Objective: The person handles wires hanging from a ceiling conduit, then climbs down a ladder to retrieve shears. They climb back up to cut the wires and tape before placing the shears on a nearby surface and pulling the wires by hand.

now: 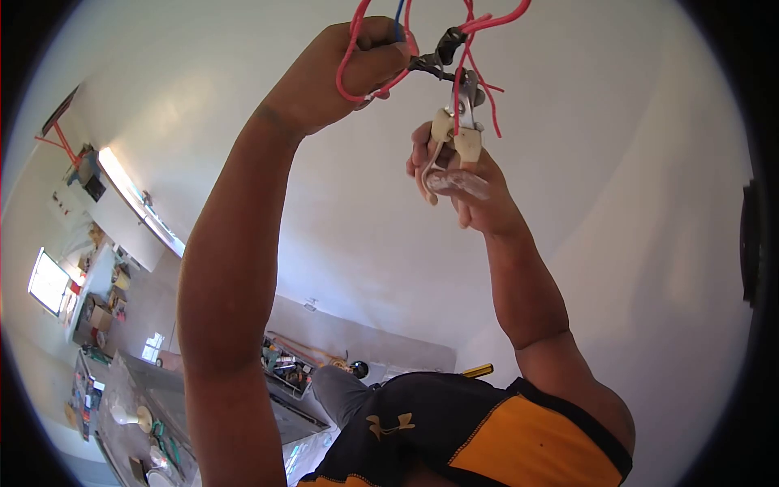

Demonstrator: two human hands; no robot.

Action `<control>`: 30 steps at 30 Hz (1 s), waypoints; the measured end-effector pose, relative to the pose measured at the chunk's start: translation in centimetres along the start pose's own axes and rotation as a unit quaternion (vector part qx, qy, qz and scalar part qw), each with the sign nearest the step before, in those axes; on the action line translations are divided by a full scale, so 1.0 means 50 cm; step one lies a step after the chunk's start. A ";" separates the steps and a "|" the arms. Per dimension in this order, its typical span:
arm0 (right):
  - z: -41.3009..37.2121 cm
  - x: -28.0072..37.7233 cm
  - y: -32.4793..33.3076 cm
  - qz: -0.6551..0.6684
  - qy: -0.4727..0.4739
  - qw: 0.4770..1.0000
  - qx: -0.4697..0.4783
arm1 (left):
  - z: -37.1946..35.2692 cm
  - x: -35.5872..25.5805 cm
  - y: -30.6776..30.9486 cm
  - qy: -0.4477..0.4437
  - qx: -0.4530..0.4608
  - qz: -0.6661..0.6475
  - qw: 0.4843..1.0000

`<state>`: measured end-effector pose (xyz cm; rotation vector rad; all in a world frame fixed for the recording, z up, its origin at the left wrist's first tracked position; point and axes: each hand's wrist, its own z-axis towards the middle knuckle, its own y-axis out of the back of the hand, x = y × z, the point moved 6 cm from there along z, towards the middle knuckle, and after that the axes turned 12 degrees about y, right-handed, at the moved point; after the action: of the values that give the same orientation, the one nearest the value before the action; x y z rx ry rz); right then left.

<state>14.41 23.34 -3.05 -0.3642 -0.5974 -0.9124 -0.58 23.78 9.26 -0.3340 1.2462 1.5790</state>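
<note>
Overhead, my left hand pinches a dark, twisted wire bundle, with a red wire looping round its fingers and a blue wire rising beside them. My right hand is wrapped round pliers with cream-coloured handles. The plier jaws point up and meet the right end of the dark bundle; whether they are closed on it is unclear. A thicker black-wrapped joint sits just above, where several red wires meet. Loose red wire ends hang beside the pliers.
Pale wall or ceiling surface surrounds the hands. Far below left are a bright window, a light bulb on a cluttered surface, and a tray of tools. A yellow-and-black handle shows behind the shirt.
</note>
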 end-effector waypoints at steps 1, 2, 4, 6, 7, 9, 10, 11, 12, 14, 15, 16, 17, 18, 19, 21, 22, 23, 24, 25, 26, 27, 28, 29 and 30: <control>0.004 0.001 0.010 -0.033 -0.005 0.999 -0.024 | 0.008 0.009 0.001 -0.003 0.011 -0.040 0.999; 0.008 0.004 0.010 -0.034 -0.004 0.999 -0.024 | 0.012 0.009 0.007 -0.004 0.011 -0.040 0.999; 0.015 0.020 0.013 -0.155 0.016 0.988 -0.024 | 0.014 0.009 0.004 -0.006 0.050 -0.025 0.998; 0.017 0.032 0.010 -0.148 -0.001 0.988 -0.039 | 0.013 0.006 0.007 -0.013 0.035 -0.019 0.999; 0.015 0.033 0.013 -0.141 -0.018 0.988 -0.053 | 0.012 0.003 0.009 -0.020 0.020 -0.013 1.000; 0.011 0.007 0.045 -0.194 0.010 0.980 -0.036 | 0.011 0.001 0.001 -0.009 0.027 -0.031 0.999; 0.013 0.000 0.058 -0.244 0.038 0.969 -0.019 | 0.011 0.002 0.001 0.004 0.034 -0.048 0.998; 0.016 -0.001 0.061 -0.243 0.039 0.969 -0.017 | 0.009 0.001 0.006 0.004 0.033 -0.048 0.998; 0.017 0.004 0.066 -0.294 0.052 0.954 -0.021 | 0.008 0.000 0.006 0.010 0.048 -0.032 0.998; 0.024 0.007 0.071 -0.343 0.063 0.937 -0.026 | 0.003 -0.007 -0.001 0.017 0.065 -0.016 0.998; 0.032 0.035 0.063 -0.421 0.170 0.890 -0.034 | -0.004 -0.015 -0.007 0.021 0.057 -0.013 0.998; 0.037 0.058 0.052 -0.490 0.274 0.827 -0.040 | -0.009 -0.018 -0.009 0.025 0.049 -0.009 0.998; 0.049 0.065 0.056 -0.506 0.307 0.805 -0.030 | -0.009 -0.017 -0.011 0.025 0.049 -0.009 0.998; 0.059 0.069 0.064 -0.507 0.307 0.805 -0.030 | -0.008 -0.017 -0.011 0.017 0.045 -0.001 0.999; 0.064 0.078 0.063 -0.517 0.340 0.786 -0.018 | -0.009 -0.019 -0.010 0.009 0.040 0.008 0.999; 0.070 0.090 0.056 -0.523 0.385 0.760 0.001 | -0.013 -0.026 -0.007 0.014 0.053 0.004 0.998; 0.064 0.090 0.062 -0.524 0.385 0.760 0.001 | -0.015 -0.028 -0.009 0.020 0.069 -0.001 0.997; 0.063 0.075 0.074 -0.510 0.332 0.794 0.011 | -0.014 -0.027 -0.005 0.020 0.067 -0.001 0.998; 0.065 0.064 0.084 -0.495 0.277 0.823 0.022 | -0.009 -0.026 -0.001 0.031 0.067 0.017 0.997; 0.063 0.064 0.085 -0.493 0.279 0.824 0.025 | -0.007 -0.022 0.002 0.043 0.067 0.037 0.996; 0.063 0.061 0.089 -0.466 0.261 0.845 0.015 | -0.009 -0.021 0.002 0.044 0.064 0.037 0.996; 0.063 0.058 0.092 -0.438 0.242 0.866 0.005 | -0.012 -0.024 0.000 0.028 0.052 0.043 0.997; 0.068 0.062 0.092 -0.439 0.242 0.865 0.004 | -0.013 -0.028 -0.005 0.009 0.042 0.049 0.998; 0.071 0.090 0.072 -0.516 0.331 0.790 0.015 | -0.014 -0.030 -0.008 0.009 0.042 0.049 0.998; 0.072 0.111 0.053 -0.584 0.413 0.698 0.025 | -0.014 -0.034 -0.008 0.009 0.036 0.060 0.997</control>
<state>18.03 23.27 3.10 0.6013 0.0941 -2.1118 0.22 22.26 9.98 -0.2319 1.3561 1.6302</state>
